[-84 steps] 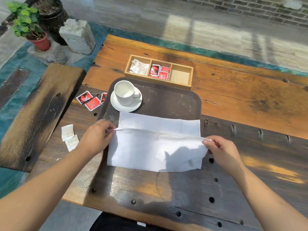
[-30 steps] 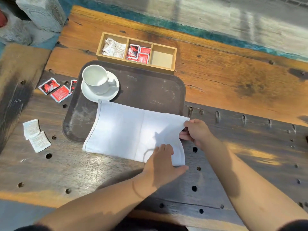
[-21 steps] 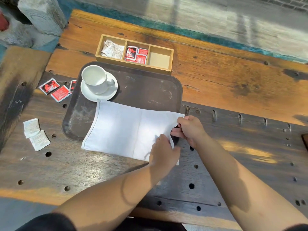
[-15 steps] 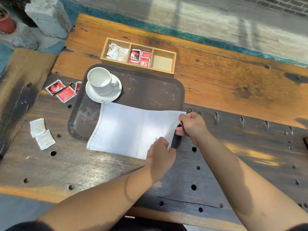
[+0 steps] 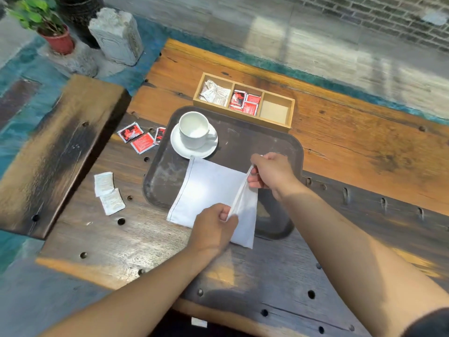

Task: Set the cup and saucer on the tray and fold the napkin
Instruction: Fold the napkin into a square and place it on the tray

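A dark, worn wooden tabletop [image 5: 121, 242] with round holes is carrying a dark brown plastic tray [image 5: 274, 147], where the white ceramic cup [image 5: 194, 128] is already standing on its white saucer [image 5: 206, 150]. The right edge of the white cloth napkin [image 5: 209, 188], flat a moment ago, is now being lifted: the left hand [image 5: 213, 228] and right hand [image 5: 272, 172] are pinching it with closed fingers, so the next fold seems to be beginning. The light wooden box [image 5: 244, 100] behind is holding white packets on the left, red packets in the middle, nothing on the right.
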`<act>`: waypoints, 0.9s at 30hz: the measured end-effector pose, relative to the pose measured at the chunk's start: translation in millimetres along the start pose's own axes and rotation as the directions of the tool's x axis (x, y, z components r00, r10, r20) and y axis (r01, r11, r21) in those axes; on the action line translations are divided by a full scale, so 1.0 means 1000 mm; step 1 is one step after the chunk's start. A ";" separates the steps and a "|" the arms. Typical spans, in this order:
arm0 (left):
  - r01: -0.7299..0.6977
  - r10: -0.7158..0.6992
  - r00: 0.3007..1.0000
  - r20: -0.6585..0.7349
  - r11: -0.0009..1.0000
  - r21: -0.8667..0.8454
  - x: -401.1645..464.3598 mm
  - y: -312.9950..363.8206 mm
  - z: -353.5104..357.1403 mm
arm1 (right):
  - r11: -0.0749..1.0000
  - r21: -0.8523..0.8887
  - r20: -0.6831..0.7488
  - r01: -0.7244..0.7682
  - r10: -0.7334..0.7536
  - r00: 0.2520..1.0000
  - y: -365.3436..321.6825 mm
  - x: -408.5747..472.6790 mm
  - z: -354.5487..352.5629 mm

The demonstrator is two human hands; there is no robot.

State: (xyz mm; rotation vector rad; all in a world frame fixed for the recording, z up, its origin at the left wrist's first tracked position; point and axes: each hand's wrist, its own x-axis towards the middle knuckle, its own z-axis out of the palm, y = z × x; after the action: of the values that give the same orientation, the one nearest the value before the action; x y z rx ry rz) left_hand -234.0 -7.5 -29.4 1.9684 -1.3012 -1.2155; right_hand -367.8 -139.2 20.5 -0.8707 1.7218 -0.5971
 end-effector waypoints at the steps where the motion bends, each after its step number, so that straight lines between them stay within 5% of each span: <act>1: 0.001 -0.001 1.000 -0.025 1.000 0.013 0.003 -0.006 -0.011 | 1.000 -0.001 0.024 -0.004 0.004 1.000 -0.005 0.000 0.012; 17: 0.179 -0.177 0.969 -0.173 0.984 -0.003 0.049 -0.092 -0.088 | 0.992 0.033 0.299 -0.125 0.110 0.948 -0.007 0.015 0.136; 23: 0.261 -0.269 0.951 -0.153 0.963 -0.070 0.051 -0.101 -0.094 | 0.985 -0.155 0.295 0.081 -0.032 0.955 0.019 0.005 0.108; 27: 0.264 -0.276 0.952 -0.133 0.959 -0.105 0.050 -0.102 -0.092 | 0.841 -0.456 0.306 0.290 -0.159 0.939 0.052 -0.008 0.069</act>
State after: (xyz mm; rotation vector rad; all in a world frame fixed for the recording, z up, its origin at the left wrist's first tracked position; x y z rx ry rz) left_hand -98.2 -15.1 -83.5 2.1791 -0.9131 -1.2006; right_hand -314.7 -99.9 -35.0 -1.4678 1.5607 -0.1692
